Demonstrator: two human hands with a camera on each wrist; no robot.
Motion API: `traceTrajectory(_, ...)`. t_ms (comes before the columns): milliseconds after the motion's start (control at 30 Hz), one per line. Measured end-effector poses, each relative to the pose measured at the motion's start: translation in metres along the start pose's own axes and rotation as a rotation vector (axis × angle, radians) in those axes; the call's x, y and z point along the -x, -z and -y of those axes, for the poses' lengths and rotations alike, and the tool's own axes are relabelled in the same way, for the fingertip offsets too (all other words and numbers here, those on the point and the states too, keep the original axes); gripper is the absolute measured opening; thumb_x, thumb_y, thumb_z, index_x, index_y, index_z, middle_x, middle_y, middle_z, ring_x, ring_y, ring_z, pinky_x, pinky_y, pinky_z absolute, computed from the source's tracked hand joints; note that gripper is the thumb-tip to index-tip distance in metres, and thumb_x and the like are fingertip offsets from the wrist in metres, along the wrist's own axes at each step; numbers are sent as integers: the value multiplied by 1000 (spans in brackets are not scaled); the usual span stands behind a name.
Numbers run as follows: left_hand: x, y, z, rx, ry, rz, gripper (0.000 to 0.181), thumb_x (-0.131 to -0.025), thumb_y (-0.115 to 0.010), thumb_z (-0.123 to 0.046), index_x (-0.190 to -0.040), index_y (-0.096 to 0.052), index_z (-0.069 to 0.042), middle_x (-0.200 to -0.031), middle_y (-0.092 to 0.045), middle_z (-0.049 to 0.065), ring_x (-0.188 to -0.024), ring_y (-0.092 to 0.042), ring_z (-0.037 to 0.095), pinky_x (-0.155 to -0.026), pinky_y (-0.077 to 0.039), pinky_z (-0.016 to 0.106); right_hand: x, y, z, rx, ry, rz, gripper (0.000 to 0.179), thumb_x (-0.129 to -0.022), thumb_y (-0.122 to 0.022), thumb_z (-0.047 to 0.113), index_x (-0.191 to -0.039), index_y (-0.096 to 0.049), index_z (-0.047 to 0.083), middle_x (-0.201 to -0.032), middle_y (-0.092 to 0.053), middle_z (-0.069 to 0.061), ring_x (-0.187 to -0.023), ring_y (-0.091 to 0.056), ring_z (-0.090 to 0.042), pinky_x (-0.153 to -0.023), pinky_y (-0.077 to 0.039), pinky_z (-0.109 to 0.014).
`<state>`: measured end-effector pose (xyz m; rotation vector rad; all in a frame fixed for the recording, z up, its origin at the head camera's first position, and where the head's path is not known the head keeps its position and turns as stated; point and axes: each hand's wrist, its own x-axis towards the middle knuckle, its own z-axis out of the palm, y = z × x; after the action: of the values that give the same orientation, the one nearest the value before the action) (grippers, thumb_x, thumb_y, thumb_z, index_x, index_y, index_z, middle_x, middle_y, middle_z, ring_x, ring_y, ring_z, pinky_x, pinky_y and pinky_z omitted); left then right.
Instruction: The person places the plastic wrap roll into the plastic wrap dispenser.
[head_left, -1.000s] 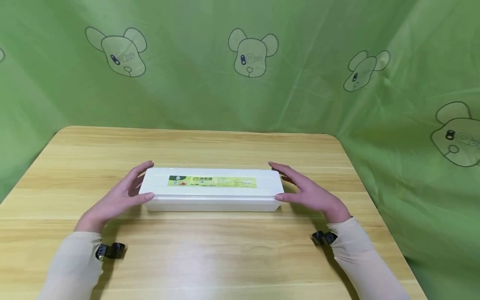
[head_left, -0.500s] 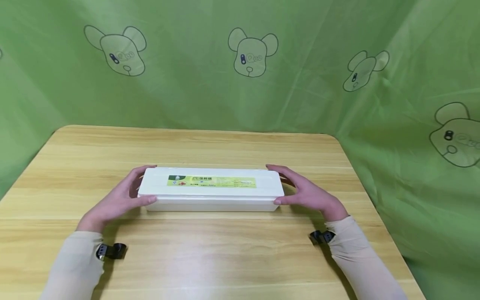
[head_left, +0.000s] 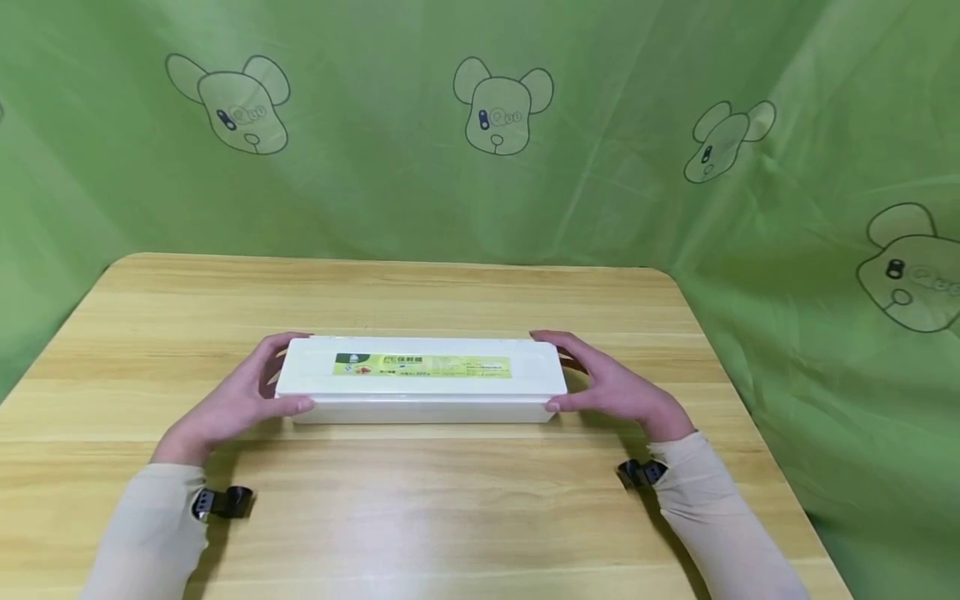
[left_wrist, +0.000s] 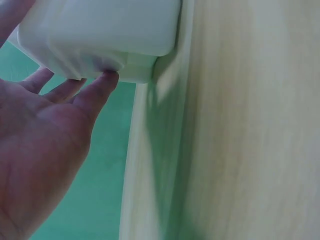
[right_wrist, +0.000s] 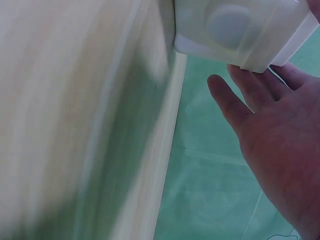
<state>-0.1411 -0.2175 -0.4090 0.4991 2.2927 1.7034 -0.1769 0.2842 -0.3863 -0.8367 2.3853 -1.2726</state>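
Observation:
A long white cling film box (head_left: 420, 387) with a green and yellow label on its lid lies crosswise on the wooden table (head_left: 420, 508) in the head view. My left hand (head_left: 240, 396) grips its left end, thumb on the front face and fingers round the back. At the other end, my right hand (head_left: 611, 387) holds it likewise between thumb and fingers. Fingertips of the left hand (left_wrist: 50, 120) touch the box (left_wrist: 105, 30) in the left wrist view. In the right wrist view, one finger of the right hand (right_wrist: 285, 125) stands off the box (right_wrist: 230, 30).
Green cloth (head_left: 375, 192) with printed bear heads hangs behind the table and along its sides. Each wrist carries a small black camera, the left one (head_left: 225, 502) and the right one (head_left: 641, 473) both above the tabletop.
Both hands have moved slightly inward onto the box ends. Thumbs now press its front face and fingers reach its back edge. The box has hardly moved.

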Motion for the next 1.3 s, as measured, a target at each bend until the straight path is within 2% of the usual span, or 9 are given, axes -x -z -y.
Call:
traceTrajectory(233, -1, -4, -1, 24, -26, -3, 91, -81, -80, -8, -151, -22, -8, -153, -27, 21, -137, -31, 41, -98, -42, 18, -2, 1, 1, -9, -2, -1, 89, -80, -84, 18, -152, -32, 16, -153, -34, -7, -141, -28, -33, -114, -20, -58)
traceTrajectory(500, -2, -1, -1, -34, -8, 14, 95, -82, -80, -13, -154, -17, -10, -157, -19, 20, -140, -26, 43, -102, -38, 21, -2, 2, 0, -19, -18, -20, 87, -76, -87, 19, -148, -38, 12, -148, -40, -6, -138, -33, -33, -114, -23, -55)
traceTrajectory(733, -3, 1, 2, -61, -1, 13, 97, -83, -80, -16, -155, -16, -11, -158, -19, 20, -140, -27, 42, -107, -37, 31, -2, 2, -1, -16, -15, -14, 88, -77, -86, 19, -150, -36, 13, -150, -37, -7, -139, -31, -33, -114, -21, -56)
traceTrajectory(900, -2, 3, 2, -75, 3, 16, 98, -82, -80, -16, -156, -16, -12, -158, -19, 18, -141, -25, 41, -105, -36, 24, -2, 3, 1, 0, -13, -5, 90, -77, -86, 21, -151, -35, 14, -151, -36, -5, -139, -31, -30, -114, -22, -55)
traceTrajectory(1033, -1, 4, 1, -66, -26, 15, 96, -83, -79, -12, -156, -17, -9, -159, -19, 19, -142, -21, 42, -104, -32, 16, -2, 5, 0, -11, 2, -7, 89, -78, -86, 18, -151, -35, 12, -152, -36, -7, -139, -31, -31, -113, -22, -57)
traceTrajectory(1133, 0, 7, 1, -43, -40, 6, 92, -85, -77, -9, -155, -18, -7, -159, -20, 20, -143, -19, 42, -105, -30, 14, 0, 8, -2, -20, 5, -18, 88, -78, -85, 15, -151, -36, 11, -152, -36, -8, -139, -31, -32, -113, -22, -58)
traceTrajectory(1300, 5, 13, 0, -22, -27, -12, 88, -86, -76, -9, -155, -22, -9, -159, -22, 17, -143, -21, 40, -106, -31, 15, 6, 13, -3, -23, 16, -30, 87, -79, -84, 12, -150, -36, 9, -153, -35, -10, -140, -29, -31, -113, -22, -57)
